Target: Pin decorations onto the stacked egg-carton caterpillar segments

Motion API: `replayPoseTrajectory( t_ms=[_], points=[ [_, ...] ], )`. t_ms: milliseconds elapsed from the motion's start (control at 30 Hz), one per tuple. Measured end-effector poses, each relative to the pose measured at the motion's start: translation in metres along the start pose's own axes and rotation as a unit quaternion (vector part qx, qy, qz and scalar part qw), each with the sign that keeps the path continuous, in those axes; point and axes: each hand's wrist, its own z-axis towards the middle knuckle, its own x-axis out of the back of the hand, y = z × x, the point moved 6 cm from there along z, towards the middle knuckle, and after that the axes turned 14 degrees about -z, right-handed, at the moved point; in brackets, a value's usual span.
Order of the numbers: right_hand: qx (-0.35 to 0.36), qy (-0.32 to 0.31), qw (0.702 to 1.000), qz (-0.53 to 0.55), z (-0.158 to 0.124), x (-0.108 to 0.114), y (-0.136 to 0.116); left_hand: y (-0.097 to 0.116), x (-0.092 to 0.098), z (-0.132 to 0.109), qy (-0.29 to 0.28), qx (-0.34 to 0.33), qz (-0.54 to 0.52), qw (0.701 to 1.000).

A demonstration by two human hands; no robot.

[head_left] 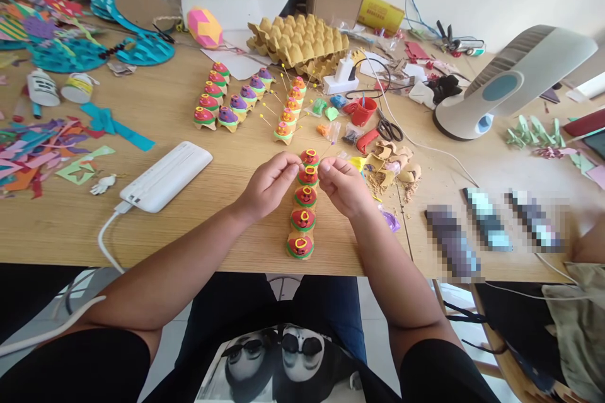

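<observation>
A strip of egg-carton cups [303, 220] runs away from me near the table's front edge. Each cup is covered in red and green clay, with a yellow ring on top and a small dark face. At the strip's far end, my left hand [270, 182] pinches thumb and forefinger together beside the cups. My right hand [344, 184] makes a similar pinch just across the strip. Something thin seems to stick up by the right fingertips, but whatever either hand holds is too small to name. Beyond them stands an orange-topped strip [289, 110] with yellow-headed sticks.
Red and purple cup strips [239, 101] stand further back. A white power bank [165, 177] lies left; scissors [390, 128], a red cup [363, 112] and torn carton bits [390, 164] lie right. Egg trays [297, 41] and a grey-white lamp-like device [501, 85] stand behind. Someone sits at far right.
</observation>
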Motion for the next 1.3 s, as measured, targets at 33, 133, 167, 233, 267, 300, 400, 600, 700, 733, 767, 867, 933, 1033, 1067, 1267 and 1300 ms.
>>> replayPoseTrajectory(
  t_ms=[33, 133, 167, 233, 267, 300, 400, 600, 700, 733, 767, 867, 933, 1033, 1067, 1267, 1300],
  points=[
    [0.002, -0.004, 1.000, -0.003, 0.000, 0.000, 0.000, 0.001, 0.000, 0.000, -0.001, -0.005, 0.012, 1.000],
    [0.009, -0.002, 1.000, -0.015, 0.000, 0.000, 0.000, 0.003, -0.002, 0.001, -0.009, 0.001, 0.028, 1.000],
    [0.014, 0.005, 1.000, -0.018, 0.000, 0.000, 0.000, 0.003, -0.003, 0.002, -0.012, 0.003, 0.031, 0.999],
    [0.021, 0.020, 0.999, -0.024, 0.000, 0.002, 0.000, 0.003, -0.006, 0.001, -0.022, 0.007, 0.035, 0.999],
    [0.023, 0.026, 0.999, -0.028, 0.000, 0.003, 0.000, 0.003, -0.007, 0.001, -0.027, 0.009, 0.037, 0.999],
    [0.023, 0.031, 0.999, -0.032, 0.000, 0.003, 0.000, 0.002, -0.008, 0.001, -0.031, 0.009, 0.037, 0.999],
    [0.015, 0.040, 0.998, -0.043, 0.000, 0.004, 0.001, -0.001, -0.009, 0.000, -0.032, 0.014, 0.023, 0.999],
    [0.023, 0.051, 0.997, -0.058, 0.002, 0.005, 0.006, -0.007, -0.012, -0.001, -0.038, 0.046, -0.042, 0.997],
    [0.043, 0.060, 0.994, -0.085, 0.002, 0.006, 0.005, -0.006, -0.014, -0.001, -0.052, 0.058, -0.055, 0.995],
    [0.051, 0.063, 0.992, -0.097, 0.002, 0.006, 0.004, -0.006, -0.015, -0.001, -0.057, 0.063, -0.055, 0.995],
    [0.061, 0.066, 0.990, -0.109, 0.001, 0.005, 0.002, -0.006, -0.015, -0.001, -0.060, 0.067, -0.055, 0.994],
    [0.095, 0.076, 0.982, -0.147, -0.003, 0.004, -0.007, -0.006, -0.016, -0.002, -0.067, 0.075, -0.056, 0.993],
    [0.117, 0.079, 0.975, -0.172, -0.005, 0.003, -0.012, -0.007, -0.016, -0.002, -0.068, 0.081, -0.065, 0.992],
    [0.131, 0.080, 0.969, -0.191, -0.005, 0.004, -0.013, -0.009, -0.016, -0.002, -0.067, 0.099, -0.088, 0.989],
    [0.130, 0.079, 0.970, -0.189, -0.004, 0.005, -0.011, -0.010, -0.016, -0.002, -0.067, 0.105, -0.097, 0.987],
    [0.091, 0.057, 0.986, -0.124, 0.003, 0.009, 0.003, -0.012, -0.016, -0.002, -0.076, 0.133, -0.130, 0.980],
    [0.082, 0.055, 0.988, -0.118, 0.003, 0.009, 0.004, -0.013, -0.017, -0.003, -0.078, 0.135, -0.129, 0.979]
  ],
)
